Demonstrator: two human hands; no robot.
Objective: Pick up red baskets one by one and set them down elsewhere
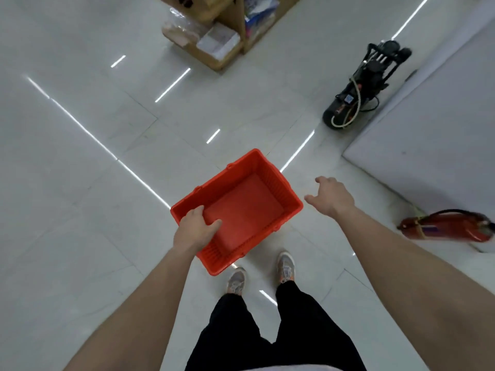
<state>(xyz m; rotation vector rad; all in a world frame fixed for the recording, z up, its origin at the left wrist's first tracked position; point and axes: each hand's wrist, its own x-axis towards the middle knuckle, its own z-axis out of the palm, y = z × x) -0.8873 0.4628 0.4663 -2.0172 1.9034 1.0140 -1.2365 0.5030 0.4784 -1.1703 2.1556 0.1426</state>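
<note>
An empty red plastic basket (270, 180) hangs above the white tiled floor in front of my legs. My left hand (194, 230) grips its near left rim, thumb inside the wall and fingers outside. Just right of the basket's right corner hovers my right hand (332, 195), fingers loosely spread and holding nothing; it does not touch the basket.
A black machine with a coiled hose (359, 89) stands at the right by a white wall (442, 124). A red fire extinguisher (450, 228) lies on the floor at the far right. Wooden shelving with boxes and packets (214, 30) stands at the top. My shoes (285, 266) are below the basket.
</note>
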